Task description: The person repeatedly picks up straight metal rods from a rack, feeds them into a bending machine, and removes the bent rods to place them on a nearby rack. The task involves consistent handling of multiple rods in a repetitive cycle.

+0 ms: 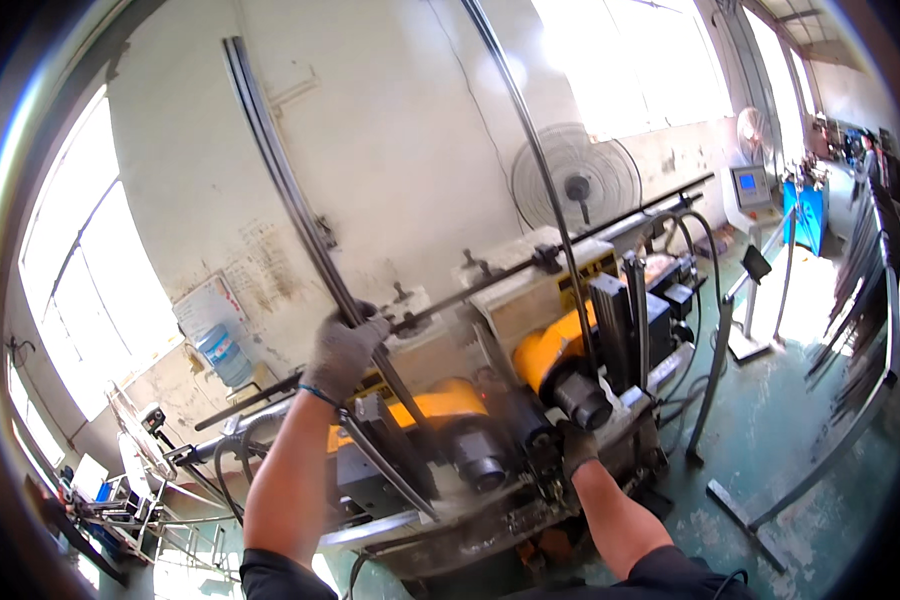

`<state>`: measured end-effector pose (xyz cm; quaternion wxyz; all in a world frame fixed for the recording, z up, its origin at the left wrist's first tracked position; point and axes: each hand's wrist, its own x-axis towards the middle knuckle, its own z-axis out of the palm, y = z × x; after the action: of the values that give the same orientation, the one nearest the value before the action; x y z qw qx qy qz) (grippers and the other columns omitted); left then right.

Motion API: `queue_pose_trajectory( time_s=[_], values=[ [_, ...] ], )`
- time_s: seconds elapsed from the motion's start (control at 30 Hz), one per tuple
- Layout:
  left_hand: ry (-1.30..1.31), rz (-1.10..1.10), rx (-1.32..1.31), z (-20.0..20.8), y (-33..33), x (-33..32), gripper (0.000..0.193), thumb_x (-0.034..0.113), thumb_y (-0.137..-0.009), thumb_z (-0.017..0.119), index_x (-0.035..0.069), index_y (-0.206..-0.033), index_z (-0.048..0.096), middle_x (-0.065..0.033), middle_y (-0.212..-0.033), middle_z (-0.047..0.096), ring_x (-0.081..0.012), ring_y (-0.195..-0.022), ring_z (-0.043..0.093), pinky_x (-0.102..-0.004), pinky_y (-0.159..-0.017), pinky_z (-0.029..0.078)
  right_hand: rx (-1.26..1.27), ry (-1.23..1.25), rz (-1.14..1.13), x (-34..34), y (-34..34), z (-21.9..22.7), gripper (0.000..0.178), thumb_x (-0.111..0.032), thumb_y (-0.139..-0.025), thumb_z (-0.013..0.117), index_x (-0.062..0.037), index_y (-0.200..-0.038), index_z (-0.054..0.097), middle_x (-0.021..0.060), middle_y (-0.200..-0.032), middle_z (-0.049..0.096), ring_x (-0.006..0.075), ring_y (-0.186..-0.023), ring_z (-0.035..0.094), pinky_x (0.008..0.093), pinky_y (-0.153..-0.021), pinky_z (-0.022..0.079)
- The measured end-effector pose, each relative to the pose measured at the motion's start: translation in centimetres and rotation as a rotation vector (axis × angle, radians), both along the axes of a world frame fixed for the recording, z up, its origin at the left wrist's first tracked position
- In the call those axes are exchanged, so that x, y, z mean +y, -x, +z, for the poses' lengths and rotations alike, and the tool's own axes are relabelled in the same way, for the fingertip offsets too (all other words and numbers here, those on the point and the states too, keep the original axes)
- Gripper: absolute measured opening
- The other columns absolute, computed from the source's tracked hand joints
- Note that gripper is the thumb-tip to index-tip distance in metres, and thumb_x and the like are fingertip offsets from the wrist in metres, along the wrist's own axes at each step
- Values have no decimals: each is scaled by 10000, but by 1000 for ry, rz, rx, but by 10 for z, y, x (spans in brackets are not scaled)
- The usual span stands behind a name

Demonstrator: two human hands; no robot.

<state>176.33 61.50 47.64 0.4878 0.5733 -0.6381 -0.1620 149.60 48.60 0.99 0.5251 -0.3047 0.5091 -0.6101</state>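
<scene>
My left hand (342,352), in a light grey work glove, is closed round a long metal tube (288,195) that leans up to the left, its upper end high against the wall. The tube's lower end passes down in front of the yellow-and-black machine (555,350), beside a dark cylindrical motor-like part (478,455). My right hand (576,448), in a darker glove, is at the machine's front, just under a second black cylinder (582,400). Its fingers are mostly hidden there. Another long thin bar (532,140) stands upright in the right half of the machine.
A dark horizontal rail (500,275) crosses behind the machine. A round fan (577,188) stands by the wall. At the right are a control panel (750,188), a rack of dark bars (855,290) and a distant person (867,160). A water bottle (223,354) is at the left.
</scene>
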Motion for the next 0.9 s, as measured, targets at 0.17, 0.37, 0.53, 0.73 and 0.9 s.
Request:
queue_pose_trajectory(
  time_s=[0.17,0.37,0.53,0.73,0.9],
  values=[
    [0,3,74,12,3,5,261,154,-958,723,-58,-1099,667,-113,-879,726,-202,-794,705,-330,-780,567,146,-1,11,-25,-11,-34,271,-252,-928,753,-54,-1113,746,26,-857,691,138,-679,610,354,-624,485],
    [-37,144,-50,14,30,18,215,146,-989,658,-65,-1026,676,-143,-853,742,-224,-793,752,-347,-758,600,-138,16,119,29,-4,46,220,-248,-936,737,-76,-1072,748,27,-824,667,130,-683,589,343,-637,482],
    [3,223,-119,4,21,1,264,204,-978,688,-5,-1138,674,-85,-862,704,-166,-716,691,-306,-654,578,-9,-108,91,32,6,50,222,-219,-946,730,-49,-1087,745,45,-833,675,165,-708,638,340,-652,505],
    [179,214,-95,13,53,53,285,225,-990,665,-23,-1129,671,-77,-849,681,-154,-741,671,-293,-667,560,-548,-20,-5,92,17,99,243,-126,-982,726,-15,-1198,715,58,-1002,742,185,-889,691,357,-774,540],
    [181,251,-66,-7,77,115,307,215,-987,694,-24,-1179,681,-89,-880,712,-167,-792,681,-302,-732,545,-577,3,-51,158,57,79,247,-79,-997,694,10,-1227,699,62,-1101,750,184,-987,680,333,-893,515]
  ],
)
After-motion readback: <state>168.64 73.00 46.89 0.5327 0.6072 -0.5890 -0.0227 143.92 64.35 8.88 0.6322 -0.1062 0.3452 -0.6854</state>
